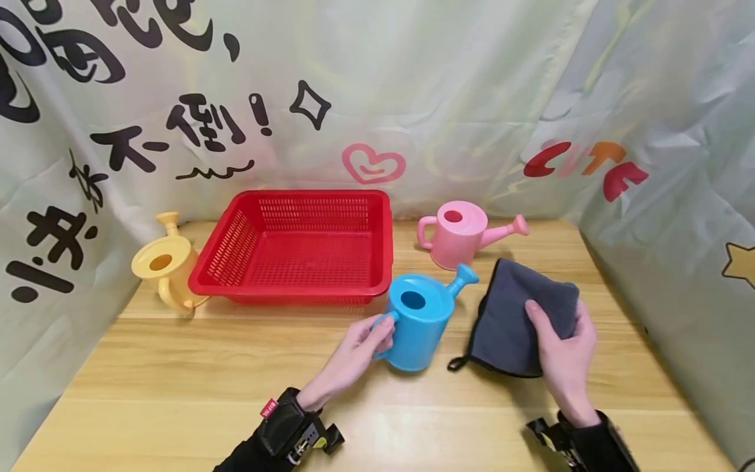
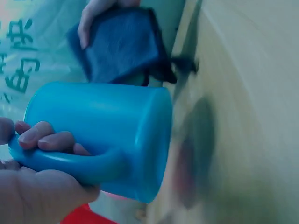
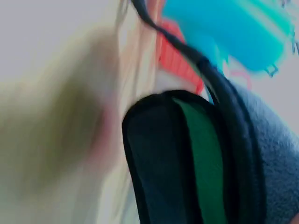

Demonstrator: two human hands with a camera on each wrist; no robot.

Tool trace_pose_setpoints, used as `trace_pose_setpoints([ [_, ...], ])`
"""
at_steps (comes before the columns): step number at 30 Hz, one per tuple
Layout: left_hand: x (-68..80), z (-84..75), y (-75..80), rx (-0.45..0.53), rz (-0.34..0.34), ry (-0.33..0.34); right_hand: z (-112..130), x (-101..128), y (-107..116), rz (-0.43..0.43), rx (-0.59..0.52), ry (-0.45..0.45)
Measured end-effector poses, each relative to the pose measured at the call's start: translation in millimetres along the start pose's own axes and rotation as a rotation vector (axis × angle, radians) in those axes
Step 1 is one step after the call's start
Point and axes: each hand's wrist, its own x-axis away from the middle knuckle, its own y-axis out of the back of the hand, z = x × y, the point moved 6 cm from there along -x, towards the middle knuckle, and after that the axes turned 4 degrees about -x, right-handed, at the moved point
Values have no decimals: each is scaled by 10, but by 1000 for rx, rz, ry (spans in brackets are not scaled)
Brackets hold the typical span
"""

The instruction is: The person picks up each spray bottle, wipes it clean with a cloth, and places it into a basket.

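Gripping the handle of the blue watering can [image 1: 420,321], the left hand [image 1: 354,357] has its fingers curled around it, so the can stands upright near the front edge of the table [image 1: 177,393], just before the red basket [image 1: 297,246]. The right hand [image 1: 563,357] pinches the folded grey cloth [image 1: 510,318] beside it, probably ready for wiping.

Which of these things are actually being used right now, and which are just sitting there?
In use:
blue watering can, gripped by its handle in the left hand
grey cloth, held by the right hand

Lying about:
pink watering can
yellow watering can
red basket
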Motion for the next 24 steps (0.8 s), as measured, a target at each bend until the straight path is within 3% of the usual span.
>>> trace_pose_setpoints([
  [3,-19,-165,-77,-12,6,-91,115,113,-248,6,-36,209],
  [6,-39,-321,-131,-19,9,-161,236,225,-519,76,-112,389],
  [10,-68,-488,-147,-52,-18,-234,349,313,-840,205,-186,532],
  [13,-81,-583,-111,-116,-73,-276,370,314,-986,243,-211,544],
  [17,-71,-706,-37,-286,-189,-371,343,282,-1086,242,-259,493],
  [24,-13,-922,27,-663,-402,-671,307,275,-1193,196,-401,417],
])
